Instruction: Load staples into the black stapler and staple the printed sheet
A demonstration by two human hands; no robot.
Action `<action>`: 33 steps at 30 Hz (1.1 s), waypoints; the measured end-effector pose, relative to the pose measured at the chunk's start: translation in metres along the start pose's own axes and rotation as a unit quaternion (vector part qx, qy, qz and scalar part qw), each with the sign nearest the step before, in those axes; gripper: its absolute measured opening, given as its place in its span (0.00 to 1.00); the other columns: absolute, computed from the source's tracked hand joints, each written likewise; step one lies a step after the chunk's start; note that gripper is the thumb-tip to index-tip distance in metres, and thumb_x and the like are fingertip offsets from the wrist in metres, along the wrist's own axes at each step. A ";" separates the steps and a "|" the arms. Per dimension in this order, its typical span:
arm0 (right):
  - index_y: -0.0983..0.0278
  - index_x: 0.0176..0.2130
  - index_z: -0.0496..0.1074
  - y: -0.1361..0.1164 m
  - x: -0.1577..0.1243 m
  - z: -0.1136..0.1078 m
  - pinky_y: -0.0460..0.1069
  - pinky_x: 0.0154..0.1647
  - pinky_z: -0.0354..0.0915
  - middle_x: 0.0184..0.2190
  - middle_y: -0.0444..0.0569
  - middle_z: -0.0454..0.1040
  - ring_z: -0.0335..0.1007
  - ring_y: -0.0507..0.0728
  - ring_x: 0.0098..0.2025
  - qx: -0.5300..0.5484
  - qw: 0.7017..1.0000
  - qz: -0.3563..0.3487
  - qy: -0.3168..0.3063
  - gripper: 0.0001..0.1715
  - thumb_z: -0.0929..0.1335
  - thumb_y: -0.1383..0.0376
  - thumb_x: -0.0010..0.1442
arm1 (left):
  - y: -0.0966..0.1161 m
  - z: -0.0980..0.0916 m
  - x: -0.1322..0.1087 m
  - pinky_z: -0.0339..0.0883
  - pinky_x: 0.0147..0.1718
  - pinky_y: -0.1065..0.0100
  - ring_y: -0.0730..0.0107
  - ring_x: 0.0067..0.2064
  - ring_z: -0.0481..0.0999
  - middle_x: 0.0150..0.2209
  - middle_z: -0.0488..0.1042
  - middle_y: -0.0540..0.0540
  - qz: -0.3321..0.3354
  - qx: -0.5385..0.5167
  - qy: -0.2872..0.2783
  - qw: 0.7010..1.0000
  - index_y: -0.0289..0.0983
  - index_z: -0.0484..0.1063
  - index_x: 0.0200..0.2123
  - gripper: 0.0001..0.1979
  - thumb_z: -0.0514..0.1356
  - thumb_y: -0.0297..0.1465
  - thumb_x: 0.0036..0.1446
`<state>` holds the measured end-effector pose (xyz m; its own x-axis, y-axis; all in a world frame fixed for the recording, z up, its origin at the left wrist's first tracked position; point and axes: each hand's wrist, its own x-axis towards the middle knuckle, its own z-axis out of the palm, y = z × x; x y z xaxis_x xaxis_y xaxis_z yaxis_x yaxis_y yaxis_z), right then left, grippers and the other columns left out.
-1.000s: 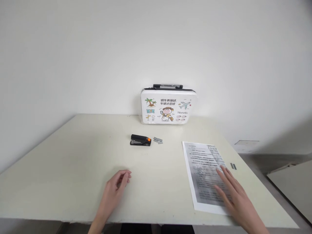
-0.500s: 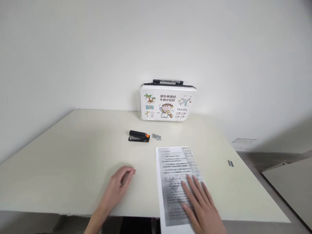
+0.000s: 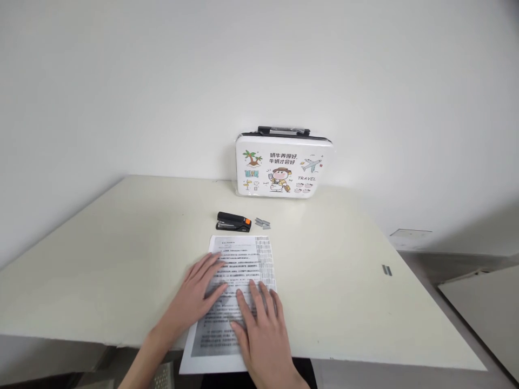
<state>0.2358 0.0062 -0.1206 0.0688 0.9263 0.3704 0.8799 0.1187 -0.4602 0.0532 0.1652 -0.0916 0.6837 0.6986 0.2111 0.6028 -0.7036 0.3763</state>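
Note:
A printed sheet of paper [image 3: 243, 259] lies on the cream table [image 3: 121, 254] in front of me, its near end hanging over the front edge. My left hand [image 3: 198, 294] rests flat on the sheet's left side, fingers spread. My right hand [image 3: 261, 329] lies flat on the sheet's lower right part, fingers stretched out. Just beyond the paper sits a black stapler [image 3: 233, 222] with an orange tip. A small strip of staples [image 3: 262, 222] lies right of the stapler.
A white case [image 3: 284, 165] with cartoon travel pictures and a black handle stands against the wall at the back. Another staple strip [image 3: 386, 270] lies near the table's right edge. A second table surface [image 3: 486, 308] shows at the far right.
My right hand slid the sheet from the table's right side leftward to the middle in front of me. My left hand moved onto the sheet's left side.

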 end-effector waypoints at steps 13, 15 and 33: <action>0.51 0.65 0.71 -0.007 0.015 -0.016 0.70 0.64 0.64 0.66 0.54 0.70 0.64 0.71 0.67 -0.033 0.999 0.003 -0.009 0.23 0.65 0.56 0.74 | -0.010 0.002 0.001 0.62 0.68 0.48 0.52 0.71 0.65 0.70 0.68 0.45 0.003 0.029 0.044 0.999 0.44 0.71 0.64 0.22 0.58 0.44 0.71; 0.53 0.62 0.74 -0.006 0.022 -0.020 0.70 0.63 0.65 0.62 0.55 0.72 0.65 0.72 0.65 -0.027 1.000 -0.001 -0.011 0.21 0.65 0.56 0.73 | -0.010 0.002 0.000 0.62 0.68 0.48 0.52 0.71 0.65 0.70 0.68 0.46 0.006 0.032 0.047 0.998 0.45 0.70 0.64 0.22 0.58 0.44 0.71; 0.63 0.56 0.72 0.061 0.233 0.021 0.60 0.60 0.65 0.52 0.58 0.79 0.73 0.66 0.54 -0.014 0.999 0.005 -0.043 0.16 0.68 0.62 0.70 | -0.004 -0.002 -0.003 0.62 0.69 0.50 0.54 0.72 0.64 0.70 0.67 0.45 0.010 0.045 0.038 0.998 0.43 0.70 0.64 0.22 0.57 0.43 0.72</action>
<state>0.2957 0.2370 -0.0794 0.0387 0.9550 0.2942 0.8918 0.0998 -0.4413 0.0477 0.1662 -0.0924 0.6640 0.6904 0.2871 0.6267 -0.7233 0.2898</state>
